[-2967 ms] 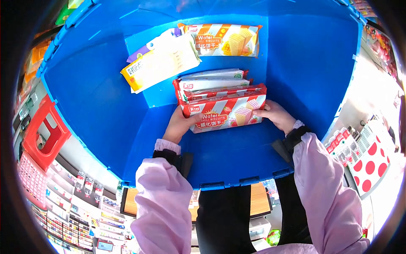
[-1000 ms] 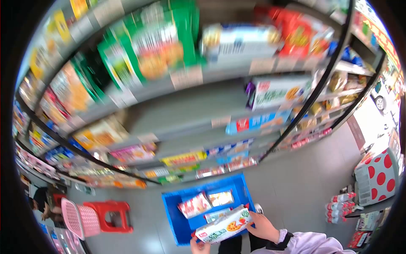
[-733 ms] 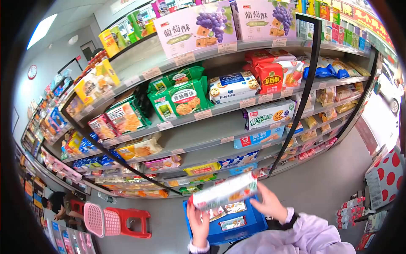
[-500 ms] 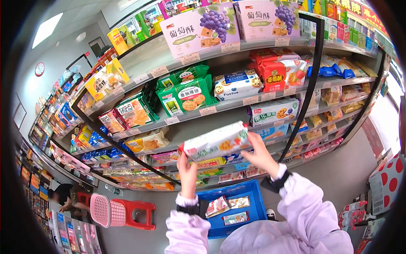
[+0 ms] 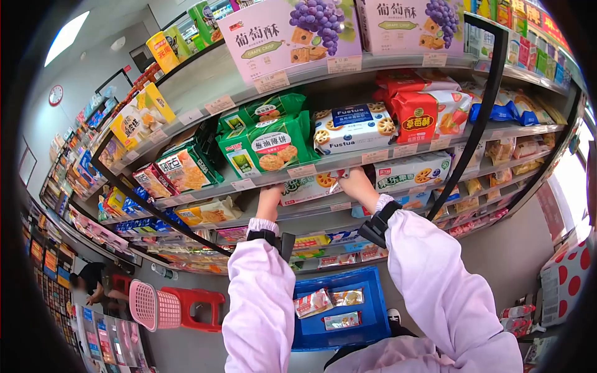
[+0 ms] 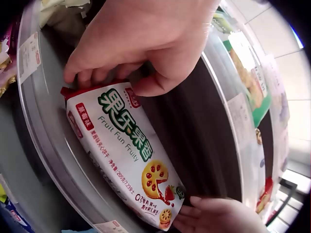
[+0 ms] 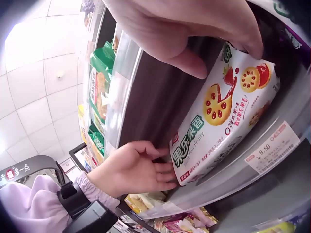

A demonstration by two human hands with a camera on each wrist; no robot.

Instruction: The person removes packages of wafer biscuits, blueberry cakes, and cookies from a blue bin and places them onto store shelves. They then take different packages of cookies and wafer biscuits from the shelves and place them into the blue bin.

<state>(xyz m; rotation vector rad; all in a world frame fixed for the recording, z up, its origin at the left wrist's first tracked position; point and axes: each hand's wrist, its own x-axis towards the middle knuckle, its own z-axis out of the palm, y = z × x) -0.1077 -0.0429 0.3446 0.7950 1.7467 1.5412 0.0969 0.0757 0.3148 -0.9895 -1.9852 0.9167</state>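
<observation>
Nearest: lilac sleeves [image 5: 261,304] stretched forward; below them the blue bin [image 5: 377,304], three packs [image 5: 313,303] lying in it.

Left hand [image 5: 268,203] holds one end of the white biscuit pack [image 6: 126,150], fingers bent to it, thumb on the wrapper. Right hand [image 5: 360,186] grips the opposite end, fingers at the corner.

Pack lies lengthwise within the shelf [image 6: 53,104], along its front edge, price tag [image 7: 272,147] below. Underside hidden; contact looks likely, not certain.

Change: half a second ago the pack was in mid-air before the rack; now it sits inside the tier. Judged: carry all but done, grips not yet released.

Beyond the right hand, a similar white pack [image 5: 413,171]. One tier up, green packs [image 5: 267,146]. Farther left, pink basket [image 5: 149,304] beside a red stool [image 5: 196,304].
</observation>
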